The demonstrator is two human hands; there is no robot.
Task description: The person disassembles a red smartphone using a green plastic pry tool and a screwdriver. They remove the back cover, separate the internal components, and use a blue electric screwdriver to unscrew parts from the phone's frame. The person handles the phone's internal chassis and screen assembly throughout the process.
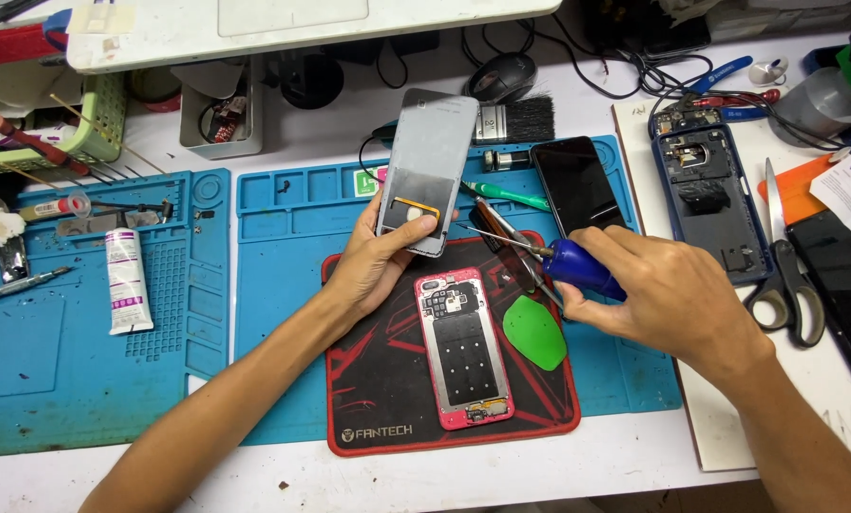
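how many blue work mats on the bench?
2. One blue mat lies at the left, with a white tube on it. The second blue mat is in the centre, under the black-and-red pad. None seem hidden.

A single head-worn camera looks steeply down, from close above, onto the blue mat (292,380) and both forearms.

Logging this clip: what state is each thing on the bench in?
Left hand: holds grey phone panel, lifted and tilted.
Right hand: grips blue-handled screwdriver, tip toward the panel.
Pink phone: back off, lying flat.
Blue phone: opened.
Scissors: shut.
White tube: lying flat.
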